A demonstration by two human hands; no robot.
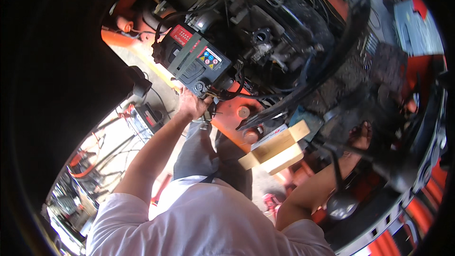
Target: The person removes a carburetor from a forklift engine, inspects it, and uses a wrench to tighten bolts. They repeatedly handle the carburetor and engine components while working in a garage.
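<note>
My left hand (193,105) is against the near end of a black battery (192,61), just below its round terminal. A grey-green strap (189,56) crosses the battery's top. The fingers of this hand are partly hidden at the battery's edge, so its grip is unclear. Far to the right, my right hand (359,138) reaches into the dark machine bay beside a black lever (337,168). Its fingers look loosely spread, with nothing visible in them. Between my arms stands an open cardboard box (275,150) with its flaps out.
A greasy engine (270,33) with hoses fills the upper middle, bordered by a curved black panel edge (327,76). Orange bodywork (237,109) lies in front of me. Another battery (144,118) stands at lower left near cables. A grey case (412,26) sits at upper right.
</note>
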